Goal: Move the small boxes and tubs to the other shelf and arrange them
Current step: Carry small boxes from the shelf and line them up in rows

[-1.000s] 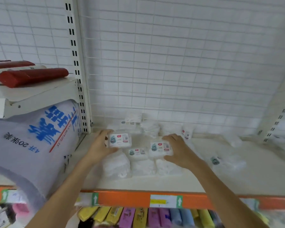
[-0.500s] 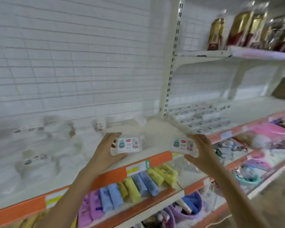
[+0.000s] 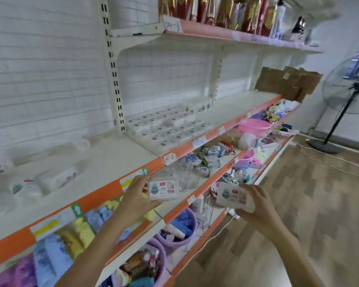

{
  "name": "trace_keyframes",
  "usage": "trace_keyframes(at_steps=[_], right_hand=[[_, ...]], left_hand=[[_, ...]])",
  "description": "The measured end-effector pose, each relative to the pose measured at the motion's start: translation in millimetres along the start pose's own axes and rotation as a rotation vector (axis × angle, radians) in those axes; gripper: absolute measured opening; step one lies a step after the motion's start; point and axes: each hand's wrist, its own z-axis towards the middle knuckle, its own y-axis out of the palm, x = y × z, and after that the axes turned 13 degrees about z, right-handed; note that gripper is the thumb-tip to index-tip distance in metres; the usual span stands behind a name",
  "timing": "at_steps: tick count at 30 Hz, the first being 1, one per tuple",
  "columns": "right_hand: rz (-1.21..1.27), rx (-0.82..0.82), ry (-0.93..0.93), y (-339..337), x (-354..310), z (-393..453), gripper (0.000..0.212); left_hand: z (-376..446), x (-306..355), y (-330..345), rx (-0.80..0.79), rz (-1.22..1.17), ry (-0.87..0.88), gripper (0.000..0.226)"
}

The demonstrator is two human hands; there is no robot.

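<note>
The left hand (image 3: 137,196) grips one small labelled box (image 3: 164,188); the right hand (image 3: 257,206) grips another box (image 3: 234,197). Up beyond both, arranged boxes (image 3: 166,127) cover the shelf (image 3: 232,109).

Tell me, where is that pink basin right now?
In the head view, the pink basin sits on the right, on the shelf below the orange-edged shelf holding the rows of small boxes.
</note>
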Motion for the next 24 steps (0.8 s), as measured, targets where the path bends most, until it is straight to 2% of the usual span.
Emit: trace_keyframes(at_steps=[2, 6, 12, 19, 24], right_hand=[[-0.004, 0.029, -0.006, -8, 13, 7, 0.078], [0.006, 0.037, 0.052, -17, 39, 36, 0.07], [0.013, 0.023, 0.06, -28, 65, 120, 0.072], [0.024, -0.078, -0.029, -20, 63, 262, 0.071], [0.069, -0.156, -0.148, 0, 48, 345, 0.069]], left_hand=[[17, 6, 14, -0.008, -0.008, 0.022, 0.062], [60, 15, 35, -0.012, -0.065, 0.029, 0.062], [149, 15, 43, 0.08, -0.09, 0.031, 0.062], [255, -16, 36, 0.157, -0.005, -0.067, 0.066], [293, -38, 32, 0.201, -0.023, -0.143, 0.064]])
